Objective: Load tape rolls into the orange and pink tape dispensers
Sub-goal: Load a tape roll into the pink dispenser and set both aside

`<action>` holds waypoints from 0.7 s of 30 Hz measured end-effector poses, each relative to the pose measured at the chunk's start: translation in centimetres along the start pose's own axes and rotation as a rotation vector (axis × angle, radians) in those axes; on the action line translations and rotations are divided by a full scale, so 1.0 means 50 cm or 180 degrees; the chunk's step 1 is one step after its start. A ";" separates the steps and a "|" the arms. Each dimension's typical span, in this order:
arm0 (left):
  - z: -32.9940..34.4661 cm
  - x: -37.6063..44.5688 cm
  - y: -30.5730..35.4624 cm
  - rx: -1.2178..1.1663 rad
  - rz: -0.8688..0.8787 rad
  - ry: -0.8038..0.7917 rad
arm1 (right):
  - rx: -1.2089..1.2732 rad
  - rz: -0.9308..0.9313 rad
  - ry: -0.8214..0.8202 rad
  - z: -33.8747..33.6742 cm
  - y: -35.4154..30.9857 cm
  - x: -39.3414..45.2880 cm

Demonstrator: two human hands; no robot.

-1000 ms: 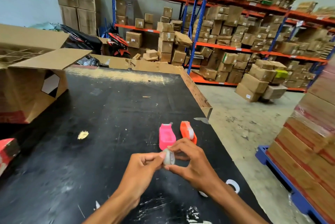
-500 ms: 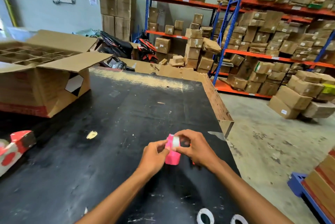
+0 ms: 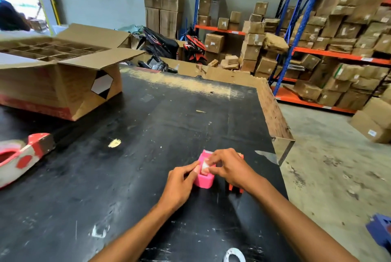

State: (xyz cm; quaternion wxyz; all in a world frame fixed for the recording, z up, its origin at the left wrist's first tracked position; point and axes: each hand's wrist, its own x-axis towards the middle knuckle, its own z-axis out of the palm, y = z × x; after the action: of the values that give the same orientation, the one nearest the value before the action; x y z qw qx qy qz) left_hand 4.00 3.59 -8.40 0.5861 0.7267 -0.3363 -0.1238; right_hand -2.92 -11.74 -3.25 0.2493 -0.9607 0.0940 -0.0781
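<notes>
The pink tape dispenser (image 3: pixel 204 180) lies on the black table (image 3: pixel 131 172), right of centre. A small clear tape roll (image 3: pixel 204 165) sits at the top of the pink dispenser, pinched between the fingertips of my left hand (image 3: pixel 179 183) and my right hand (image 3: pixel 229 167). Whether the roll is seated in the dispenser I cannot tell. The orange tape dispenser (image 3: pixel 234 188) lies just right of the pink one, mostly hidden under my right hand. Another tape roll (image 3: pixel 233 254) lies flat at the table's near edge.
A large open cardboard box (image 3: pixel 63 83) with dividers stands at the back left of the table. A red and white object (image 3: pixel 23 155) lies at the left edge. The table's right edge (image 3: pixel 275 117) drops to concrete floor, with shelves of boxes (image 3: pixel 317 35) beyond.
Both hands carried the tape roll forward from near me to the pink dispenser and lowered it onto its top. The view has panned left.
</notes>
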 end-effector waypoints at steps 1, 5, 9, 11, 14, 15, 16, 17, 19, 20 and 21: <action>0.000 0.000 -0.001 0.0001 0.0014 -0.0016 | 0.0008 -0.0029 0.0021 0.002 0.002 0.002; 0.001 0.000 -0.004 -0.0031 -0.0014 0.0027 | 0.0269 -0.0033 0.0012 0.002 0.009 0.005; 0.001 -0.001 -0.008 -0.0039 0.0029 0.0011 | 0.0627 0.0123 0.0297 0.008 0.011 0.004; 0.001 0.000 -0.009 -0.0044 0.0044 0.0006 | 0.0621 0.0292 0.0323 0.010 0.014 0.005; 0.000 0.002 -0.015 -0.0034 -0.0001 0.0022 | 0.0501 0.0553 0.0055 0.006 0.013 0.011; -0.001 0.002 -0.016 -0.0035 -0.0011 0.0031 | 0.0374 0.0624 -0.0027 0.002 0.013 0.015; -0.001 0.002 -0.017 -0.0040 -0.0012 0.0040 | 0.0266 0.0668 -0.0091 -0.003 0.011 0.017; -0.001 0.002 -0.018 -0.0047 0.0001 0.0043 | 0.0232 0.0674 -0.0141 -0.008 0.008 0.019; -0.001 0.002 -0.018 -0.0056 0.0030 0.0018 | 0.0295 0.0607 -0.0206 -0.017 0.003 0.021; -0.001 0.002 -0.019 -0.0055 0.0030 0.0002 | 0.0314 0.0564 -0.0214 -0.019 0.000 0.021; -0.001 0.003 -0.020 -0.0050 0.0021 -0.0009 | 0.0337 0.0528 -0.0195 -0.019 -0.002 0.020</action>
State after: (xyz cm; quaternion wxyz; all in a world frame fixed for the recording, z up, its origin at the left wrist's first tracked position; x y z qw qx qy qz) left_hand 4.49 3.65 -9.29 0.5917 0.7208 -0.3385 -0.1255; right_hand -2.12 -12.32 -2.26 0.3081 -0.9370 0.1614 -0.0326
